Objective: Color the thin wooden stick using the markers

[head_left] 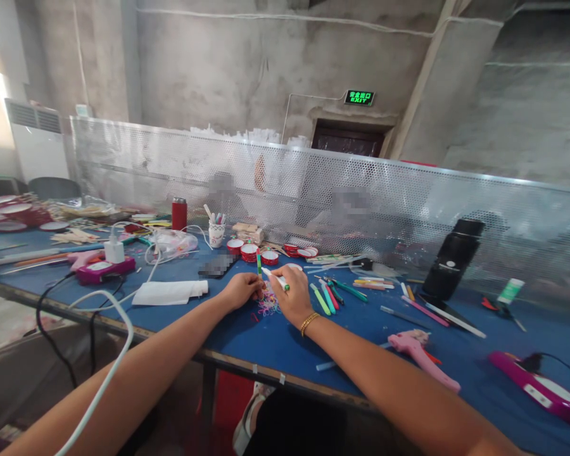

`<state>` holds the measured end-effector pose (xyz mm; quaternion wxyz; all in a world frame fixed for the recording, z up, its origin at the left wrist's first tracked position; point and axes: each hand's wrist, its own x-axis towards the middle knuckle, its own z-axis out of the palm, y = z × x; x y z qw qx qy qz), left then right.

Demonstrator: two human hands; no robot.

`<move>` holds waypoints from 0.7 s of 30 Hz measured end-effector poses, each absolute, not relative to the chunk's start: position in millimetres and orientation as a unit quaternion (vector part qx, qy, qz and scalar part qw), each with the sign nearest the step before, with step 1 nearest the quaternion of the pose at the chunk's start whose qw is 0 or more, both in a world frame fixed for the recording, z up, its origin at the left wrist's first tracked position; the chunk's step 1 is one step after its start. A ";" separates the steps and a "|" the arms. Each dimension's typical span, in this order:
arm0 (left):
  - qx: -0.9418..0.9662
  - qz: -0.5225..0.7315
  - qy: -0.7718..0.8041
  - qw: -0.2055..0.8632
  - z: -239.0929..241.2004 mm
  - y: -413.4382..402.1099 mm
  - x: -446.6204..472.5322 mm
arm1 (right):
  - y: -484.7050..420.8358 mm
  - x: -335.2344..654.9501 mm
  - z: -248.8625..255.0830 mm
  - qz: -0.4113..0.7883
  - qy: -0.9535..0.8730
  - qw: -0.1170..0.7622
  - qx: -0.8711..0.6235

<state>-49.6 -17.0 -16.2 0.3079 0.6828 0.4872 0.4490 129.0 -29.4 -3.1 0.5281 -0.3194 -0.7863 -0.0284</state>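
Observation:
Between the closed fingers of my left hand (241,290) stands a narrow upright stick (259,261), coloured in red, green and dark bands. My right hand (294,294) grips a white marker pen (276,278) with a green end, its tip pointing at the stick; whether they touch is too small to tell. Under both hands lies a small heap of thin multicoloured loops (268,305) on the blue tabletop (235,335). Just right of my right hand are several bright markers (327,297) in green, pink and red.
A pink glue gun (425,358) and a purple power strip (536,387) lie at the right. A tall black bottle (453,259) stands behind them. White cables (123,316) cross the left side near a folded white paper (164,293). Red-rimmed round tins (249,250) sit ahead.

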 end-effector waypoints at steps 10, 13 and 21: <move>0.680 0.456 0.484 0.310 -17.1 -15.5 -49.7 | -27.6 129.5 -4.5 -0.028 -0.790 0.524 -0.318; 0.681 0.452 0.487 0.307 -16.1 -16.5 -49.1 | -28.6 129.4 -4.8 -0.025 -0.799 0.515 -0.310; 0.683 0.458 0.479 0.307 -15.1 -17.8 -49.1 | -28.6 129.5 -4.3 -0.033 -0.785 0.524 -0.329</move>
